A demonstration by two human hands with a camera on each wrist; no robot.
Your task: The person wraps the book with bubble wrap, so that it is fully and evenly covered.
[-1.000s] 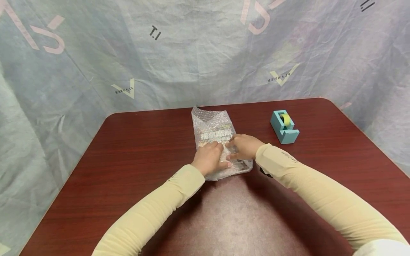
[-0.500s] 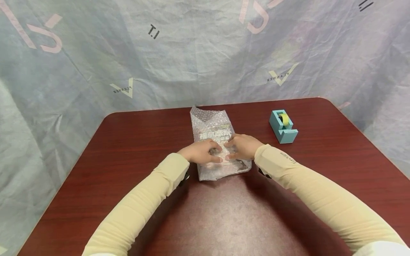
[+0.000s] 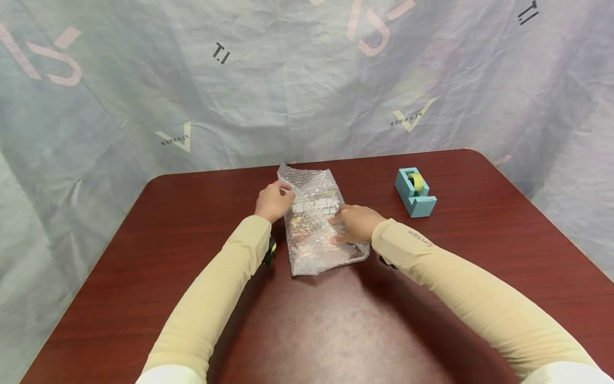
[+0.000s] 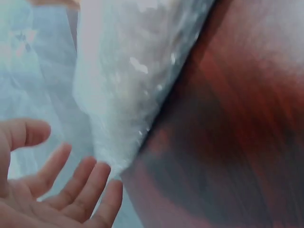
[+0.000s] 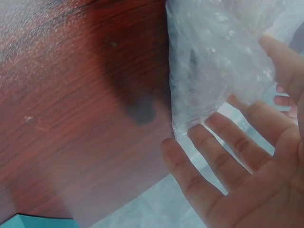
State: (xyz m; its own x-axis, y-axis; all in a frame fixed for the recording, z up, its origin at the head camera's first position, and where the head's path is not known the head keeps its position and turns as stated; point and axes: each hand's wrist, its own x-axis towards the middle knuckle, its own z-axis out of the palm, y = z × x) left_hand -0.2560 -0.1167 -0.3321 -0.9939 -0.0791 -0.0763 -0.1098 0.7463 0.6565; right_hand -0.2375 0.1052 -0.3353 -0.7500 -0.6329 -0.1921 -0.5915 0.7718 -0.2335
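Note:
A flat packet of clear bubble wrap [image 3: 309,253] lies in the middle of the table in the head view. A whitish blocky row and patches of yellow and red show through it; what lies inside is blurred by the plastic. My left hand [image 3: 274,201] is at the packet's upper left edge, with loosely bent fingers. Its spread fingers [image 4: 85,178] are beside the wrap's corner in the left wrist view. On the packet's right side rests my right hand [image 3: 357,224]. Extended fingers [image 5: 218,156] of that hand reach along the wrap [image 5: 213,57] in the right wrist view.
A light blue tape dispenser [image 3: 414,193] with a yellow roll stands to the right of the packet on the dark red wooden table [image 3: 192,213]. Behind the table's far edge hangs a grey printed cloth [image 3: 288,106].
My left hand has moved off the middle of the packet, first leftward, then farther out to its upper left edge. My right hand stays on the right side. The head view has shifted slightly.

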